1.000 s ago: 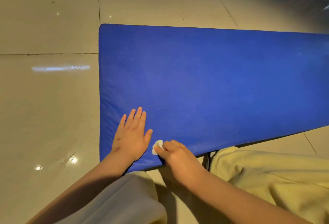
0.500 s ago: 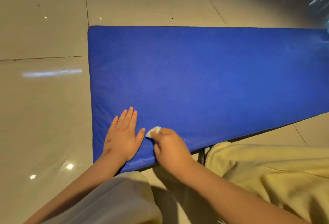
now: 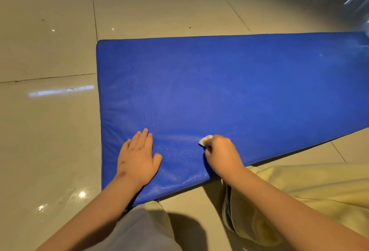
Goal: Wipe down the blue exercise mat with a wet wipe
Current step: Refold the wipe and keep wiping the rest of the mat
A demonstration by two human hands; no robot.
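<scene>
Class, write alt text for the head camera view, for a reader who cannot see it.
A person's right hand pinches a small white wet wipe against a blue exercise mat, while the left hand presses flat on it nearby. The mat lies on a glossy tiled floor.

You are seeing the blue mat (image 3: 229,91) showing a pebbled, leather-like skin with a soft sheen. The floor tiles (image 3: 50,141) are gleaming glossy and smooth, while your yellow trousers (image 3: 309,187) are looking like matt cloth.
</scene>
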